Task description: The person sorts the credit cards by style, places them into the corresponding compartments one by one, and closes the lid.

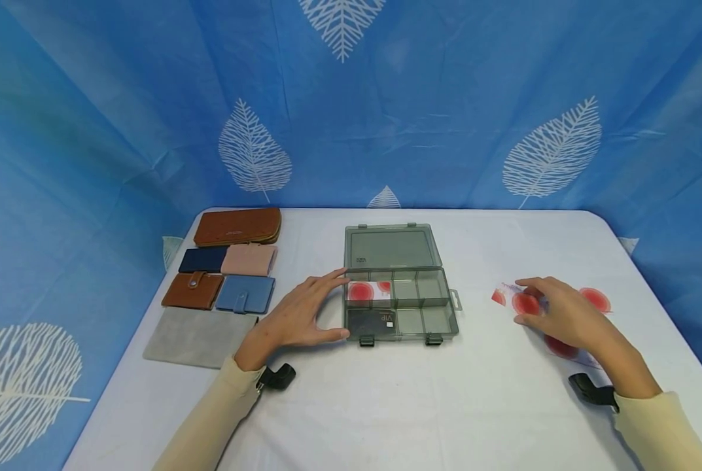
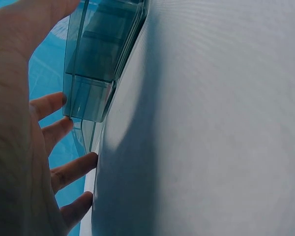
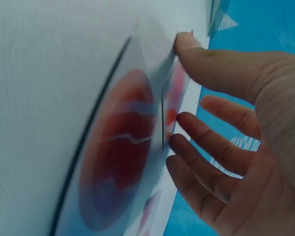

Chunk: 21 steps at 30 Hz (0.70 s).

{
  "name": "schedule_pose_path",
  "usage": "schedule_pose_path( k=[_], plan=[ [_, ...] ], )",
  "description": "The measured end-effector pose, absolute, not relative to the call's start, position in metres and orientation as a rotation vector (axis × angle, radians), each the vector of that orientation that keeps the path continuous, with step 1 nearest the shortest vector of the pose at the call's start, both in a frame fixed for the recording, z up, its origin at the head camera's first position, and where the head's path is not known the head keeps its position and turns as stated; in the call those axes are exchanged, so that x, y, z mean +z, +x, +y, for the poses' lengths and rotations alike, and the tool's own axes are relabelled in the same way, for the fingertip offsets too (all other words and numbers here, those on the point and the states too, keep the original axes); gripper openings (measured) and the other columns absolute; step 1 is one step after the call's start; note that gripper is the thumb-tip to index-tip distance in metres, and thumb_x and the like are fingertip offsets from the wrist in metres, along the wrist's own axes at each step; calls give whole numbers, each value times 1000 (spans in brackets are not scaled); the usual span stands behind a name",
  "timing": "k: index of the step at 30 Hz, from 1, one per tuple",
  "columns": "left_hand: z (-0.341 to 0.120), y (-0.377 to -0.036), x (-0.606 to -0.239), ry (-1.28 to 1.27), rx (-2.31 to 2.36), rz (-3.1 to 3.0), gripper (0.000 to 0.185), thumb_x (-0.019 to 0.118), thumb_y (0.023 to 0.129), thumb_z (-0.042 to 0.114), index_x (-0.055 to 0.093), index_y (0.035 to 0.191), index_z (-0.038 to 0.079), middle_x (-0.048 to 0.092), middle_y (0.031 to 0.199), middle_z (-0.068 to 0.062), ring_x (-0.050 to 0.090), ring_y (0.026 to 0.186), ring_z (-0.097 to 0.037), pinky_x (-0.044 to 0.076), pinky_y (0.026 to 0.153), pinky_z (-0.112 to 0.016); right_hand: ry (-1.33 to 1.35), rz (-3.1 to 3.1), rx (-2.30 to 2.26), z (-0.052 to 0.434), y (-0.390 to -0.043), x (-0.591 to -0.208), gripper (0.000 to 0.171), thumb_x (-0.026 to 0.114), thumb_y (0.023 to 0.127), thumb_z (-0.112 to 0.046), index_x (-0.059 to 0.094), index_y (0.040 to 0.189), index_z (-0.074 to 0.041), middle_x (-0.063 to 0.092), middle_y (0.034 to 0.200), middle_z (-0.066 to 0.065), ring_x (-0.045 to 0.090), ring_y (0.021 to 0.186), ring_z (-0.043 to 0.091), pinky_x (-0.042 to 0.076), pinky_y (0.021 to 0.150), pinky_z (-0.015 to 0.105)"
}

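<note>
My left hand point(image 1: 301, 315) rests at the left side of a grey see-through compartment box point(image 1: 411, 323), its fingers spread and fingertips right at the box wall point(image 2: 91, 98). The box's lid point(image 1: 393, 247) lies folded back. A red-and-white card point(image 1: 369, 292) is in the upper left compartment and a black VIP card point(image 1: 365, 323) in the lower left one. On the right, my right hand point(image 1: 565, 315) holds a white card with red circles point(image 1: 525, 303) by its edges, between thumb and fingers. The palm and fingers partly cover it.
Similar cards point(image 1: 595, 299) lie beside and under my right hand. At the left stand in rows a long brown zip wallet point(image 1: 235, 226), a navy wallet point(image 1: 202, 260), a pink one point(image 1: 247, 260), a brown snap wallet point(image 1: 192, 290), a blue one point(image 1: 246, 294) and a grey pouch point(image 1: 197, 337).
</note>
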State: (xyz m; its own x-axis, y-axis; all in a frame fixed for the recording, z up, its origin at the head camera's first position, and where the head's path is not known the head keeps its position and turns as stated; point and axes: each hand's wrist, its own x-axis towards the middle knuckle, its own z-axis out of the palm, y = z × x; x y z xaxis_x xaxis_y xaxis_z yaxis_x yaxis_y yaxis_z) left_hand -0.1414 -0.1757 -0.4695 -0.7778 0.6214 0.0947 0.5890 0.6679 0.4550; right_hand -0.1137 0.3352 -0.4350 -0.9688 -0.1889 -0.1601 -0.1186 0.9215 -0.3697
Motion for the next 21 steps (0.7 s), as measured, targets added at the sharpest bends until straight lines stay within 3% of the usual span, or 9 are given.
schedule_pose_path(
  k=[6, 14, 21],
  plan=[
    [-175, -141, -469, 1026, 725, 2814, 102, 76, 86, 67, 38, 168, 21, 25, 179, 2, 47, 148, -34, 43, 114, -63, -144, 2856, -540, 347, -112, -433, 88, 95, 82, -32, 52, 151, 2, 57, 135, 37, 51, 123, 58, 62, 81, 64],
    [-176, -141, -470, 1046, 729, 2820, 102, 76, 86, 67, 38, 168, 20, 26, 178, 1, 47, 148, -34, 44, 114, -63, -172, 2843, -567, 354, -116, -436, 83, 95, 83, -30, 55, 149, 1, 59, 130, 35, 52, 118, 54, 63, 78, 60],
    [-177, -141, -470, 1055, 740, 2817, 101, 77, 86, 65, 38, 168, 19, 26, 178, 0, 47, 148, -36, 43, 114, -64, -174, 2846, -566, 355, -118, -438, 80, 95, 82, -28, 56, 146, 0, 50, 134, 38, 46, 119, 57, 63, 76, 60]
  ],
)
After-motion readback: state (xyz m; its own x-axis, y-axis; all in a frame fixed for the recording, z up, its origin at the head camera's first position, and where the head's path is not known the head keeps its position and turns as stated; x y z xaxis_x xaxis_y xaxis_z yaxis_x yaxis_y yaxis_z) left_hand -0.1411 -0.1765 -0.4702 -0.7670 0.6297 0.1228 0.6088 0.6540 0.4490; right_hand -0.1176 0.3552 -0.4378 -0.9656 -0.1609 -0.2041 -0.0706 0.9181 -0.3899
